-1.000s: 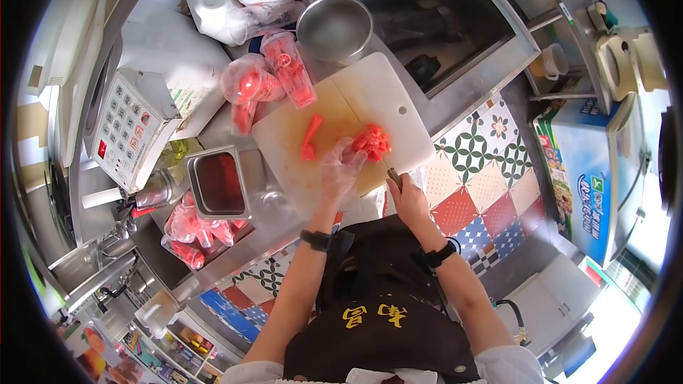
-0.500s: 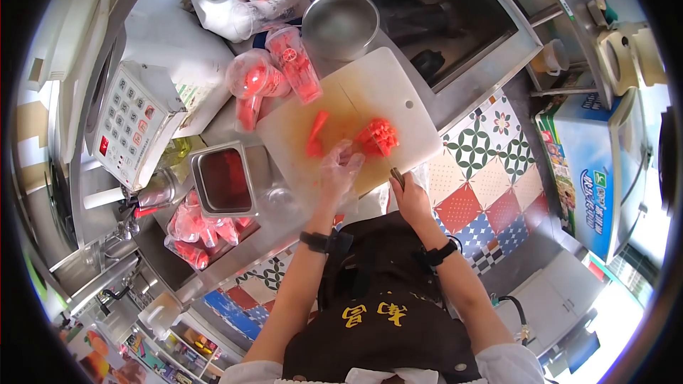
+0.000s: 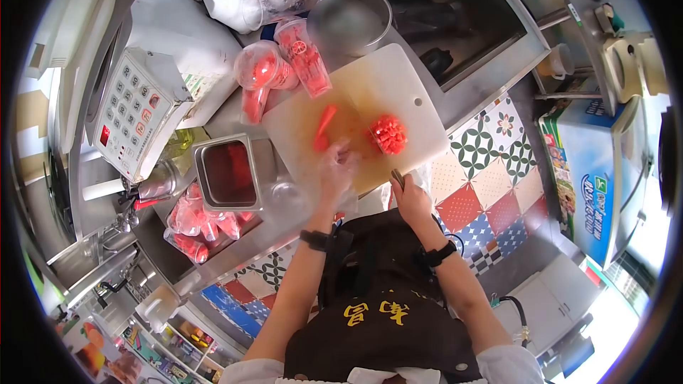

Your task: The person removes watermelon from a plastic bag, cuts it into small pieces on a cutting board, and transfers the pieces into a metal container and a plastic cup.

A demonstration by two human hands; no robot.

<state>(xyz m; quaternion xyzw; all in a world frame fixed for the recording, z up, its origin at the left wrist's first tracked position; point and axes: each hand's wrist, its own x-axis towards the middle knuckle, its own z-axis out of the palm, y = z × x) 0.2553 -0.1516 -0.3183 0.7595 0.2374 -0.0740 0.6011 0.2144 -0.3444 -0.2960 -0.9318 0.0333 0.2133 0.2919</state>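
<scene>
On the cutting board lie a pile of diced red fruit, maybe watermelon, and a longer red strip to its left. My left hand, in a clear plastic glove, hovers over the board's near side, close to the strip's lower end. Its fingers look loosely bent and apart, slightly blurred, with nothing visible in them. Close to the board's near right edge, my right hand is wrapped round the handle of a knife. The blade, seen nearly edge-on, is hard to make out beside the diced pile.
Left of the board stands a metal container with red contents. Plastic cups of red pieces lie beyond the board, near a round metal bowl. Bagged red pieces sit at lower left. A white button panel stands further left.
My left hand has shifted left, away from the diced pile and towards the red strip. My right hand keeps its hold on the knife. The whole view has shifted slightly.
</scene>
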